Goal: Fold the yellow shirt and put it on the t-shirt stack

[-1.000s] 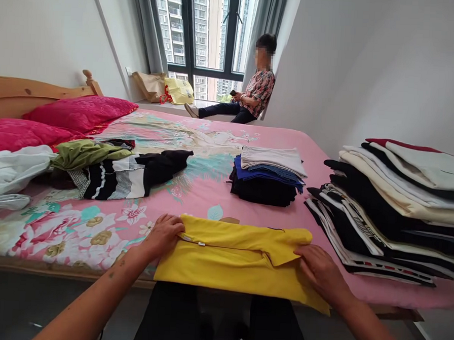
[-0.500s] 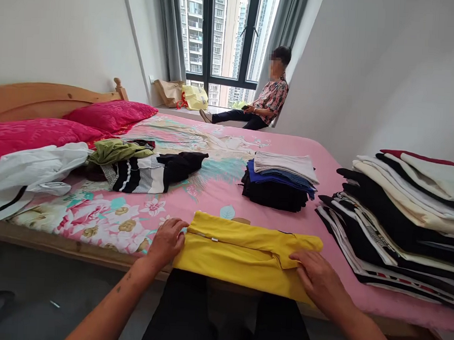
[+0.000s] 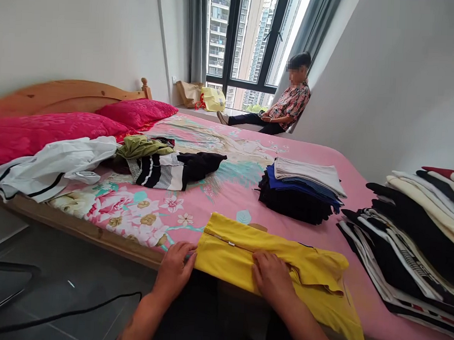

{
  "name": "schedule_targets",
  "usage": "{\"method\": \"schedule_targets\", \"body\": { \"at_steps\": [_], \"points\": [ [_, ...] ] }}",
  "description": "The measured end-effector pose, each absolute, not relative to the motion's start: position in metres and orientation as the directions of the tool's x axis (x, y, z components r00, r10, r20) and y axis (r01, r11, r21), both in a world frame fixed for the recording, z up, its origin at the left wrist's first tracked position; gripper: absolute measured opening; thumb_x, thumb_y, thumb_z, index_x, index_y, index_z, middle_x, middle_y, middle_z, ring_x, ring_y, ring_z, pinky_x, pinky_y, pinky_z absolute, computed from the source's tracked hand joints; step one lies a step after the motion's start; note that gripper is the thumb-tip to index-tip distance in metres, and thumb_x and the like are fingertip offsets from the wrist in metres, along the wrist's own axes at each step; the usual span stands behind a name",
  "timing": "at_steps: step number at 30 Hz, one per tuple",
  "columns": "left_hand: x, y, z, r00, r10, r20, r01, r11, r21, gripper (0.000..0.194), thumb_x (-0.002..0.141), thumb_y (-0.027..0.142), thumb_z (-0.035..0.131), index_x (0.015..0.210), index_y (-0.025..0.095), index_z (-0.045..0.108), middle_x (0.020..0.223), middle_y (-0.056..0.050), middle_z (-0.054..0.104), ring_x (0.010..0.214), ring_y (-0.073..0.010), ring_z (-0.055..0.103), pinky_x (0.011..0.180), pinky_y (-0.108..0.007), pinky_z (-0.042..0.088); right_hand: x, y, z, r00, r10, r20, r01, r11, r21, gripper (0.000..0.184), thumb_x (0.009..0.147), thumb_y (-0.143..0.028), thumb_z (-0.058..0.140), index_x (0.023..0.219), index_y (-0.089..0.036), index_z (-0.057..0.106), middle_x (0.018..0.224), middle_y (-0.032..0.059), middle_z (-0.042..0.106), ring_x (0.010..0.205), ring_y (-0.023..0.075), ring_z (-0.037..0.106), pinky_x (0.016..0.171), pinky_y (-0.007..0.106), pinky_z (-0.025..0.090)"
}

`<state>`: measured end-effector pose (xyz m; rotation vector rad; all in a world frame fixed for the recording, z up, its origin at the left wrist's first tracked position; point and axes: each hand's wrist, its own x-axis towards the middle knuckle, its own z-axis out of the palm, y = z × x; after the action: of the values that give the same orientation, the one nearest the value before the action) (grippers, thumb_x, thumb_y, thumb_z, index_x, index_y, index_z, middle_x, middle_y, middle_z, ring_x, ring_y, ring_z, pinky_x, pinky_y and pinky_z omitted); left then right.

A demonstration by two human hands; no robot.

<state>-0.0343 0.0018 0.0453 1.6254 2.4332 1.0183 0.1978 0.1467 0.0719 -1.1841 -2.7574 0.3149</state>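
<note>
A yellow garment (image 3: 237,264) lies folded lengthwise along the near edge of the bed, with a small white label near its left end. Its right end is loose, and one layer hangs over the bed edge. My left hand (image 3: 175,266) is at the garment's left edge, its fingers and thumb closed about the cloth there. On the middle of the garment rests my right hand (image 3: 273,276), fingers stretched over the fabric. Behind it sits a folded stack of trousers (image 3: 302,189) in black, blue and pale grey.
A tall folded clothes pile (image 3: 417,236) stands at the right. Loose clothes lie left: a white garment (image 3: 67,161), an olive one (image 3: 142,148), a striped black-and-white one (image 3: 162,171). Red pillows (image 3: 138,112) lie by the headboard. A person (image 3: 291,102) sits by the window.
My right hand has moved left from the garment's right end to its middle. The garment's right end now spreads lower over the bed edge. The view has turned left.
</note>
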Motion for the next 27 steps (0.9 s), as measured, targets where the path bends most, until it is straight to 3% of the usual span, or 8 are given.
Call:
{"method": "schedule_targets", "body": {
  "at_steps": [4, 9, 14, 16, 18, 21, 25, 27],
  "points": [
    [-0.04, 0.031, 0.048, -0.236, 0.926, 0.295, 0.895, 0.089, 0.436, 0.024, 0.091, 0.027, 0.041, 0.103, 0.024, 0.062, 0.112, -0.006, 0.064, 0.107, -0.0214, 0.053, 0.091, -0.038, 0.039, 0.211, 0.152, 0.07, -0.647, 0.762, -0.012, 0.753, 0.637, -0.162, 0.025, 0.083, -0.02, 0.045, 0.105, -0.02, 0.057, 0.102, 0.0095, 0.06, 0.098, 0.0266, 0.053, 0.082, 0.038, 0.035],
    [-0.039, 0.061, 0.056, -0.135, 0.967, 0.214, 0.965, 0.08, 0.251, 0.032, 0.086, 0.017, 0.043, 0.113, 0.026, 0.058, 0.117, -0.007, 0.061, 0.11, -0.0261, 0.05, 0.087, -0.043, 0.035, 0.195, 0.162, 0.08, -0.662, 0.738, -0.129, 0.745, 0.63, -0.219, 0.022, 0.07, -0.012, 0.048, 0.089, -0.018, 0.058, 0.097, 0.0083, 0.061, 0.094, 0.0242, 0.053, 0.075, 0.032, 0.032],
    [-0.041, 0.072, 0.081, -0.103, 0.99, 0.092, 0.987, 0.09, 0.131, 0.023, 0.07, 0.01, 0.048, 0.085, 0.021, 0.062, 0.094, -0.01, 0.062, 0.095, -0.029, 0.052, 0.082, -0.044, 0.033, 0.188, 0.175, 0.089, -0.722, 0.646, -0.247, 0.691, 0.659, -0.296, 0.019, 0.065, -0.016, 0.053, 0.083, -0.02, 0.057, 0.086, 0.0043, 0.065, 0.081, 0.0212, 0.055, 0.063, 0.028, 0.025],
    [-0.045, 0.067, 0.089, -0.088, 0.994, 0.063, 0.975, 0.073, 0.209, 0.021, 0.062, 0.008, 0.049, 0.076, 0.02, 0.059, 0.088, -0.008, 0.062, 0.092, -0.027, 0.053, 0.081, -0.041, 0.034, 0.196, 0.177, 0.09, -0.747, 0.611, -0.262, 0.664, 0.666, -0.341, 0.019, 0.066, -0.019, 0.054, 0.084, -0.021, 0.058, 0.084, 0.0026, 0.065, 0.078, 0.0194, 0.055, 0.06, 0.026, 0.023],
    [-0.049, 0.054, 0.092, -0.075, 0.997, 0.001, 0.918, 0.068, 0.391, 0.021, 0.06, 0.009, 0.047, 0.075, 0.021, 0.056, 0.082, -0.004, 0.061, 0.084, -0.0221, 0.054, 0.075, -0.035, 0.037, 0.209, 0.178, 0.092, -0.762, 0.588, -0.272, 0.647, 0.668, -0.367, 0.019, 0.066, -0.021, 0.054, 0.085, -0.022, 0.057, 0.084, 0.0007, 0.064, 0.076, 0.0177, 0.055, 0.058, 0.025, 0.022],
    [-0.052, 0.028, 0.093, -0.054, 0.992, -0.116, 0.744, 0.117, 0.658, 0.019, 0.063, 0.014, 0.045, 0.078, 0.021, 0.055, 0.079, 0.001, 0.06, 0.077, -0.0166, 0.054, 0.068, -0.027, 0.039, 0.227, 0.175, 0.095, -0.78, 0.556, -0.287, 0.624, 0.716, -0.312, 0.014, 0.066, -0.022, 0.056, 0.079, -0.022, 0.057, 0.08, -0.0001, 0.064, 0.072, 0.0165, 0.055, 0.055, 0.026, 0.019],
    [-0.05, 0.004, 0.096, -0.071, 0.987, -0.147, 0.565, 0.161, 0.809, 0.019, 0.067, 0.022, 0.048, 0.083, 0.02, 0.058, 0.09, -0.001, 0.062, 0.086, -0.0176, 0.055, 0.075, -0.026, 0.041, 0.24, 0.173, 0.103, -0.805, 0.486, -0.34, 0.578, 0.769, -0.273, 0.004, 0.067, -0.023, 0.057, 0.07, -0.021, 0.057, 0.071, 0.0007, 0.063, 0.065, 0.0155, 0.053, 0.053, 0.026, 0.02],
    [-0.05, 0.002, 0.098, -0.075, 0.98, -0.182, 0.455, 0.196, 0.869, 0.014, 0.069, 0.026, 0.047, 0.079, 0.02, 0.055, 0.086, 0.0, 0.061, 0.082, -0.0168, 0.054, 0.07, -0.025, 0.041, 0.242, 0.176, 0.108, -0.815, 0.454, -0.36, 0.56, 0.777, -0.288, 0.005, 0.069, -0.025, 0.057, 0.071, -0.021, 0.058, 0.07, 0.0005, 0.063, 0.064, 0.0152, 0.053, 0.053, 0.026, 0.021]
  ]
}}
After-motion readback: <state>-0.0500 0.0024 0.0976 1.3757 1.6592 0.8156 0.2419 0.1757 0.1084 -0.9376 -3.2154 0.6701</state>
